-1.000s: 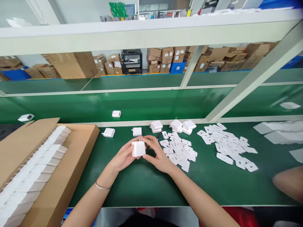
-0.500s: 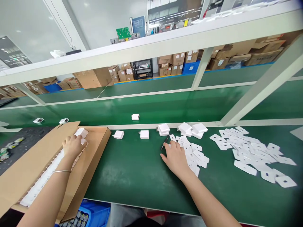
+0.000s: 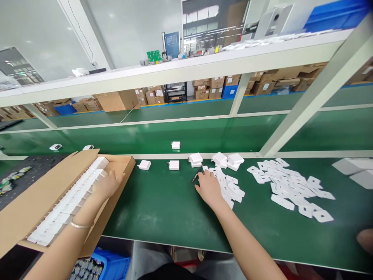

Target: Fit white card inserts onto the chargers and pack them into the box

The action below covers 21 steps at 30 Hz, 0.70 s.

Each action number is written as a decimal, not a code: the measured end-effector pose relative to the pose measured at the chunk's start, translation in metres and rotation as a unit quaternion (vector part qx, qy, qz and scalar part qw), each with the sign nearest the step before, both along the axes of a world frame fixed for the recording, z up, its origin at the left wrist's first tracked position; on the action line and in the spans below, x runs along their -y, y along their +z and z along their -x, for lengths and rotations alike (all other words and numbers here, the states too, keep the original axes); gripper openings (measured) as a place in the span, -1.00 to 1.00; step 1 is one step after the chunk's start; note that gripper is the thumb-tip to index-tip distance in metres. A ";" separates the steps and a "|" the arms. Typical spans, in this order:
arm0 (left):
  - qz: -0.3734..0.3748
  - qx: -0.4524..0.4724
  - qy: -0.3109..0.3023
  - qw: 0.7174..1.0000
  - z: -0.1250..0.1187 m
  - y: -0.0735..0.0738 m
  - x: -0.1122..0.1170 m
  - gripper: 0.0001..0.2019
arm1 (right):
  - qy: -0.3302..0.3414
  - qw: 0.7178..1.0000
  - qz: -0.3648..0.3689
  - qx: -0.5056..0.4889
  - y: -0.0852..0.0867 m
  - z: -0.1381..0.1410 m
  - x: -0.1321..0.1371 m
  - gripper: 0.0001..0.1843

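Cardboard box (image 3: 26,202): left hand (image 3: 109,182) over rim, grip loose, empty | right hand (image 3: 208,187) flat on white labels (image 3: 230,188), fingers spread

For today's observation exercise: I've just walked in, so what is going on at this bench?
A person sits at a green workbench. The left hand is over a cardboard box packed with rows of white chargers. The right hand rests on a pile of small white labels, beside a dark pen. Loose chargers lie along the bench's far edge.
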<state>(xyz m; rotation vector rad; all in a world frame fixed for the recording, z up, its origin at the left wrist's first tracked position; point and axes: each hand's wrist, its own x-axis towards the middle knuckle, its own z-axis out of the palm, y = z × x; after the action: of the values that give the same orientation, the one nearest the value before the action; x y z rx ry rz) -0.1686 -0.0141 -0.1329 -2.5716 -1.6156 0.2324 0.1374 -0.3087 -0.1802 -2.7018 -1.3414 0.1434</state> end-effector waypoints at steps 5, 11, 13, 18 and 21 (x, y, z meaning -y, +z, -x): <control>0.055 -0.030 0.002 0.998 0.010 -0.013 0.051 -0.70 | -0.012 0.999 0.028 -0.013 0.001 -0.006 0.001 -0.76; 0.036 -0.022 0.013 0.999 0.011 -0.008 0.072 -0.70 | 0.003 1.000 0.014 -0.006 -0.002 -0.006 -0.001 -0.73; 0.038 -0.010 0.014 0.999 0.007 -0.008 0.079 -0.69 | 0.008 1.000 0.011 -0.002 -0.001 -0.005 -0.001 -0.73; 0.016 0.043 0.004 0.999 -0.020 -0.013 0.113 -0.61 | 0.024 1.000 -0.004 0.001 0.005 -0.006 0.001 -0.82; -0.149 0.152 -0.074 0.974 -0.055 -0.017 0.140 -0.48 | 0.028 0.999 -0.024 0.001 0.008 -0.008 0.002 -0.87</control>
<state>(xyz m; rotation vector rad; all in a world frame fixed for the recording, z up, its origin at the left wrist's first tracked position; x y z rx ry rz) -0.1131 -0.1542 -0.1502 -2.5623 -1.3989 -0.4046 0.1452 -0.3109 -0.1718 -2.6276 -1.4029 0.1111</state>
